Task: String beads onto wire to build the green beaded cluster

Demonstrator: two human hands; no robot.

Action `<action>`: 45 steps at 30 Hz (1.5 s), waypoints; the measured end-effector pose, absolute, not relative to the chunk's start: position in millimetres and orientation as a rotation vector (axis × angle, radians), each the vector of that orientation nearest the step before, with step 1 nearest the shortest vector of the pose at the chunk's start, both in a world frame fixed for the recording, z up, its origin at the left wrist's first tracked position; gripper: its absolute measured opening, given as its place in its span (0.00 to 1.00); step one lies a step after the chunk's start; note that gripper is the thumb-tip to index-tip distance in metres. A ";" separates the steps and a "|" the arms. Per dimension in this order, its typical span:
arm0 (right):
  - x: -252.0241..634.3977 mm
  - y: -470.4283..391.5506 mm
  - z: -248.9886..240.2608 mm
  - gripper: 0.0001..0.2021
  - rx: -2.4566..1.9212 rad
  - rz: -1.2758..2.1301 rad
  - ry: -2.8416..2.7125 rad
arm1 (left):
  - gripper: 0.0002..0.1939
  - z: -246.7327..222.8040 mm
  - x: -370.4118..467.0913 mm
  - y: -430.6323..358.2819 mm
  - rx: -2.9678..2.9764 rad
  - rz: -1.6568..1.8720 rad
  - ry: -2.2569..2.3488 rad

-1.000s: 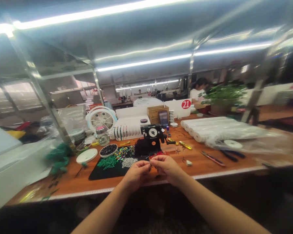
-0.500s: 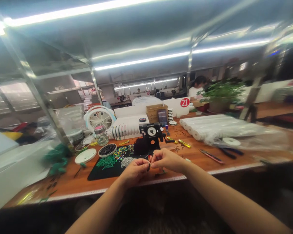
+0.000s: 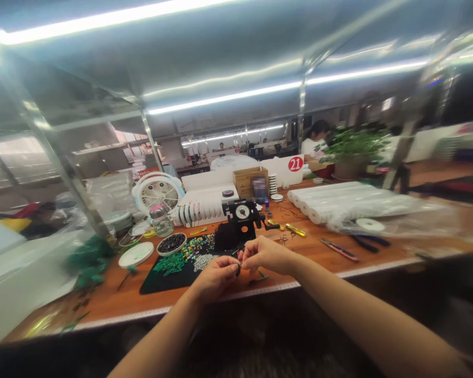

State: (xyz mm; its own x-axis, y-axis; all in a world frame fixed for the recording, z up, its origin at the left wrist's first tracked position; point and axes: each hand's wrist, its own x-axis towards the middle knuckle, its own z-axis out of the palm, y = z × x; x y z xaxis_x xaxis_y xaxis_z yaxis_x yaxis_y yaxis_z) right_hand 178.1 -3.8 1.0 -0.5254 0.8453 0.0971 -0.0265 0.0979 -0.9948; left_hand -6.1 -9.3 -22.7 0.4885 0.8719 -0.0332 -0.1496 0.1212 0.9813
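Observation:
Near the table's front edge my left hand (image 3: 219, 274) pinches a small dark piece (image 3: 237, 270), too small to name. My right hand (image 3: 258, 254) meets it from the right, its fingers closed at the same piece; what they grip is unclear. Behind the hands stands a black device with a round dial (image 3: 242, 212) and a crank. To the left, a black mat (image 3: 153, 282) carries green pieces (image 3: 170, 264), silver beads (image 3: 203, 262) and multicoloured beads (image 3: 197, 247). A bowl of black beads (image 3: 172, 243) sits at the mat's back edge.
A white lid (image 3: 136, 255), a fan (image 3: 160, 195) and a glass jar (image 3: 163, 224) stand at the left. White rolls (image 3: 331, 202), dark-handled pliers (image 3: 370, 241) and a cutter (image 3: 339, 249) lie at the right. A cardboard box (image 3: 244, 182) is behind the device.
The view has shifted slightly, so the table items appear a little further left. Both hands stay together, with a small change in their fingers around the dark piece.

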 end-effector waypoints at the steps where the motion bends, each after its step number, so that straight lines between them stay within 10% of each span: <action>1: 178.2 -3.2 0.3 0.04 -0.828 1.501 -1.660 | 0.16 -22.7 -6.0 -9.3 1.231 0.857 0.754; 27: 179.0 -1.8 2.8 0.03 -1.143 0.987 -2.258 | 0.16 -10.4 -5.8 -14.7 1.367 0.689 0.930; 45: 159.0 -21.5 -27.3 0.05 -1.169 0.953 -1.731 | 0.13 -8.5 -2.3 -18.3 1.612 0.751 1.089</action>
